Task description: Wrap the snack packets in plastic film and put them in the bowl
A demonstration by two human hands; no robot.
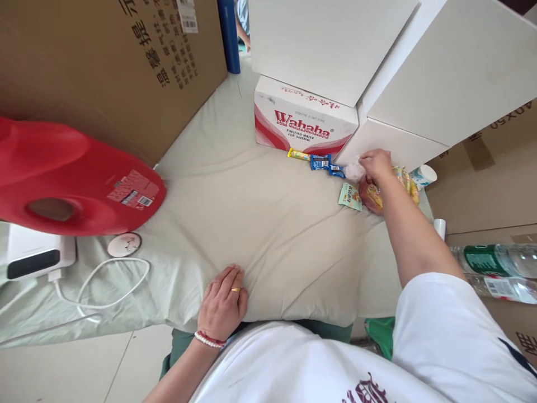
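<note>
My left hand (221, 302) lies flat on the cloth-covered table (268, 229) near its front edge, fingers stretched out and nothing in them. Far out on the right, my right hand (376, 163) is closed, its fingertips pinching a small crumpled whitish see-through plastic packet (354, 171). Left of that packet, in a row, are two blue wrappers, one (321, 162) beside the other (337, 171), and a yellow stick wrapper (298, 154). A pale green sachet (351, 196) and a shiny reddish-brown package (371, 195) lie close below my right hand. My forearm partly covers a yellow patterned package (406, 184).
Behind the row stands a Wahaha water carton (306, 120) against white boxes (323, 45). A red jug (84, 179), a white power bank (39, 252) with a cable (113, 305) and a large cardboard box (104, 73) occupy the left. Plastic bottles (495, 260) lie at right.
</note>
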